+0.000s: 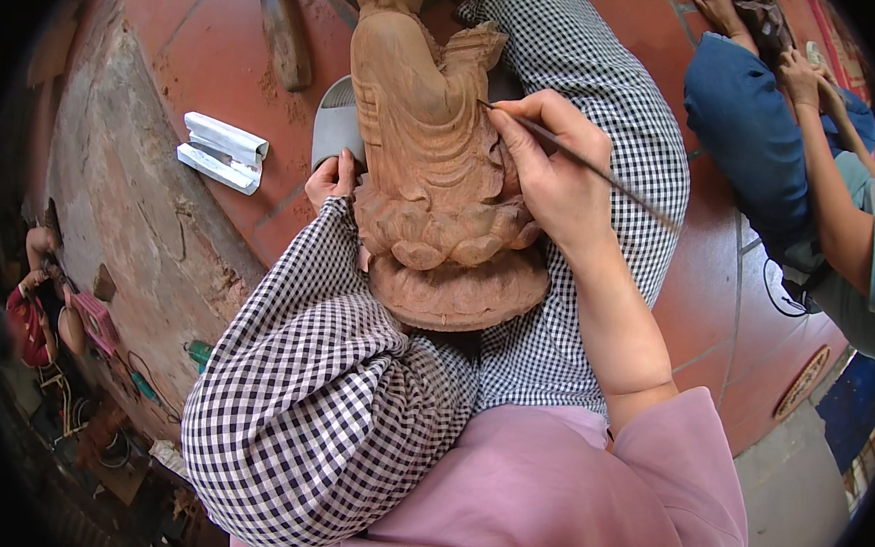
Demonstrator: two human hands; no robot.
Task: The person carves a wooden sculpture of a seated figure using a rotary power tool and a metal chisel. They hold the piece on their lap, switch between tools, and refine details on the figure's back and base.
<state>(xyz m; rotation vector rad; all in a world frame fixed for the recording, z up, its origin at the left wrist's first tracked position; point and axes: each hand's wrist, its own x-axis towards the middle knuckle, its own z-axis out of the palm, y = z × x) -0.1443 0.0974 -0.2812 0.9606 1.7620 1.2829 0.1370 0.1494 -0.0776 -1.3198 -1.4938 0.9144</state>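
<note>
A carved reddish-brown wooden statue (415, 142) of a robed figure on a lotus base leans between my knees, its top cut off by the upper edge. My right hand (554, 170) pinches a thin dark rod-like tool (623, 190), its tip at the carved robe folds near the figure's arm. Its exact kind I cannot make out. Low on the statue's left side, my left hand (331, 179) shows only a few fingers, pressed together against it; the rest is hidden by my checked trouser leg. A grey sandal (338, 127) lies just beyond those fingers.
Red floor tiles (294, 154) carry wood dust. A folded silvery metal piece (222, 152) and a wooden-handled tool (284, 33) lie to the left, beside a rough grey slab (153, 176). Another person (823, 187) sits at far right, and one in red (32, 319) at far left.
</note>
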